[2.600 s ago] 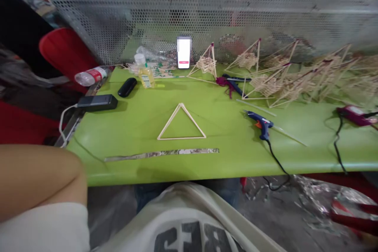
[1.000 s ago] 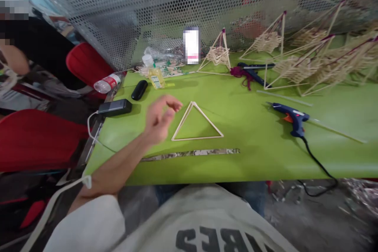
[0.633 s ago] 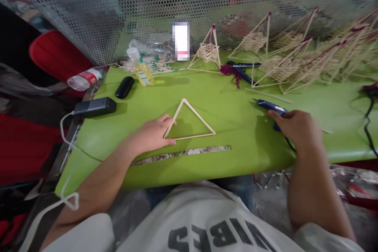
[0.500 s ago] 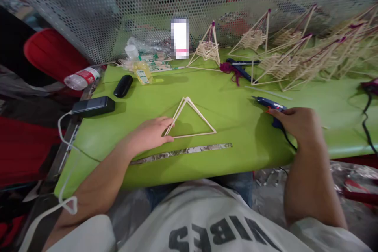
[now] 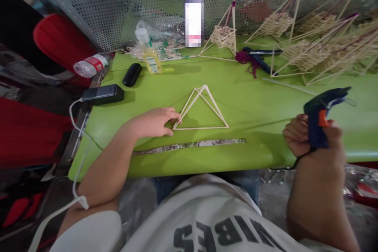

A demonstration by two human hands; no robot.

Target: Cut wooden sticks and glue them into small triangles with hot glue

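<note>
A small pyramid frame of pale sticks (image 5: 219,112) stands on the green table (image 5: 183,163). At its lower left corner is my left hand (image 5: 158,122), thumb and fingers apart, fingertips beside or lightly touching the sticks. My right hand (image 5: 314,138) is wrapped round the handle of a dark blue glue gun (image 5: 317,130) with an orange trigger, raised over the right part of the table. The gun's nozzle is blurred. A patterned flat strip (image 5: 195,144) lies between the frame and the front edge.
Finished stick pyramids (image 5: 310,55) crowd the back right. Purple yarn (image 5: 246,58), a dark tool (image 5: 262,65) and a clear glue stick (image 5: 288,86) lie nearby. Back left: yellow liquid bottle (image 5: 152,60), black case (image 5: 132,75), power bank (image 5: 103,93), phone (image 5: 194,21).
My right hand has lifted the glue gun from the table and tipped it, now gripping its handle. My left hand's fingers have loosened around the frame's corner. The whole view has shifted.
</note>
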